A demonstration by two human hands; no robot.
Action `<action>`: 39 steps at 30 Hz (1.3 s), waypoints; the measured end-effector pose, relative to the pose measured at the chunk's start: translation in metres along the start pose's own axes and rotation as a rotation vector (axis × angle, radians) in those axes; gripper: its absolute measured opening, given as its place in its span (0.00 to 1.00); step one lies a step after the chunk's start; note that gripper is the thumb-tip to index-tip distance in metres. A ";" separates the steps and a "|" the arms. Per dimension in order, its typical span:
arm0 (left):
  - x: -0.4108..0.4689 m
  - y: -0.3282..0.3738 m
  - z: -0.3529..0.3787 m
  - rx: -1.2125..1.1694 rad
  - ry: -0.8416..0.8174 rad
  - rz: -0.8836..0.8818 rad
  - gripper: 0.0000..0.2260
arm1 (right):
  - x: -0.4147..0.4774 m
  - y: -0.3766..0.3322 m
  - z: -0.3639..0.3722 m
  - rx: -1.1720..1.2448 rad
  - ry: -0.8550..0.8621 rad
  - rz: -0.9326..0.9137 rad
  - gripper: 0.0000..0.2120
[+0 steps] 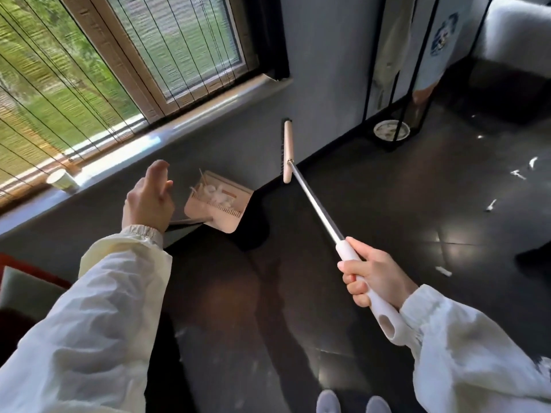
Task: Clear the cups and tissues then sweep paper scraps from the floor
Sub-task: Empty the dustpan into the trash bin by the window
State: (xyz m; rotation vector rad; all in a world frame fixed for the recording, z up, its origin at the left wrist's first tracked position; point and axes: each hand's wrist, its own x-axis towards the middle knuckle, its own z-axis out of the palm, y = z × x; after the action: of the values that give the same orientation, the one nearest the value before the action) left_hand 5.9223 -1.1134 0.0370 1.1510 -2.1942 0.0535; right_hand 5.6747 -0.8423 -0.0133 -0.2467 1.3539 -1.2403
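Paper scraps [518, 174] lie white and scattered on the dark floor [387, 210] at right, well apart from each other, with one more piece [444, 271] nearer the person. Another batch of scraps [219, 195] sits inside the dustpan [226, 210], which is tilted up at the foot of the wall [322, 70] below the window sill [179, 126]. The right hand [372, 274] is wrapped tight round the white grip of the broom [316, 201]. The broom head [288, 150] is lifted off the floor and turned on end close to the wall, right of the dustpan and not touching it. The left hand [149, 198] hovers over the dustpan handle with fingers loosely spread, gripping nothing; the handle end runs under the wrist and contact cannot be told. A paper cup [61, 180] stands on the sill at left, by the slatted blinds [89, 55]. A black metal frame [417, 70] stands against the wall at right with a round white dish [391, 130] at its base, between the broom and the far scraps. A grey seat [518, 31] sits in the top right corner and a red and green cushion edge [26, 287] at far left. There is open glossy tile through the middle between the dustpan and the scraps. Grey slippers [328, 402] show at the bottom edge. The picture is somewhat blurred.
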 end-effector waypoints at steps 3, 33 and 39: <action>0.015 -0.005 -0.007 0.047 -0.018 0.007 0.09 | -0.001 -0.001 -0.001 -0.007 0.006 0.005 0.32; -0.059 0.056 0.108 0.145 -0.834 -0.095 0.37 | 0.020 0.014 0.000 -0.040 -0.075 -0.002 0.26; -0.062 0.072 0.123 0.304 -0.740 0.035 0.28 | 0.026 0.013 -0.014 -0.065 -0.035 -0.028 0.33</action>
State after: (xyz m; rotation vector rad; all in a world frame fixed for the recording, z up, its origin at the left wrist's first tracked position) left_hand 5.8284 -1.0635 -0.0767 1.4637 -2.9300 -0.0327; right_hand 5.6637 -0.8500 -0.0418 -0.3325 1.3667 -1.2110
